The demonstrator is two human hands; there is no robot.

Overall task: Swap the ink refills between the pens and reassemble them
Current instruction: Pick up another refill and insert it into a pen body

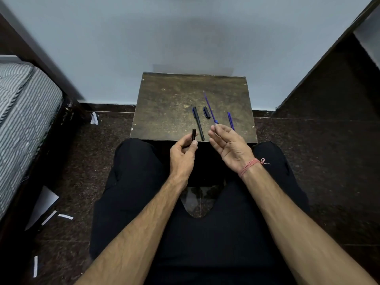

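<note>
Over the small table (164,103), the left hand (182,157) pinches a black pen piece (193,135) and the right hand (230,146) pinches a blue refill (209,106), while one black pen (198,123), a cap (206,112) and another refill (231,120) lie apart, so most putting-together looks left.

Seated person, head view: bare forearms without sleeves; black trousers (236,233) covering both legs; a pinkish-red thread (249,166) wound several times around the right wrist (knot and loose end at 3 o'clock).
</note>
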